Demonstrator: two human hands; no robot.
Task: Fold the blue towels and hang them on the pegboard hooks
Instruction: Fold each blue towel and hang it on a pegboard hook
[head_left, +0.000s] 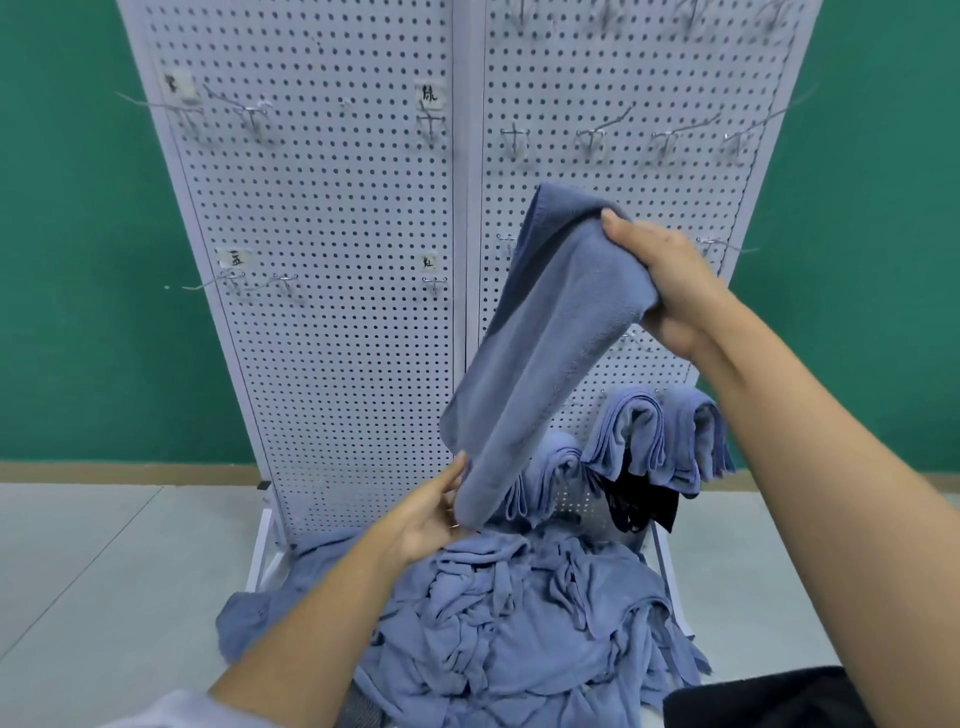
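Right hand grip: The right hand (660, 280) is closed round the top end of the folded towel (535, 353). The thumb sits on top, and the fingers are hidden under the cloth.
Left hand grip: The left hand (431, 514) pinches the low end. This pulls the towel long and flat between the two hands.
Towel in hand: It slants in the air in front of the pegboard (332, 260) and is not on a hook yet. I think it is held tight like this to keep the fold neat.
Hung towels: Folded hung towels (639, 436) sit side by side on low hooks, just behind the held one.
Black thing: Some black cloth (644, 499) hangs under them. I cannot tell what it is.
Bare hooks: Many bare hooks (592, 137) wait higher up the board.
Pile: A big pile (519, 613) of loose blue towels lies on the floor at the foot of the board, right under the hands and easy to reach.
Job so far: Only a few are hung, so I think most of the work is left.
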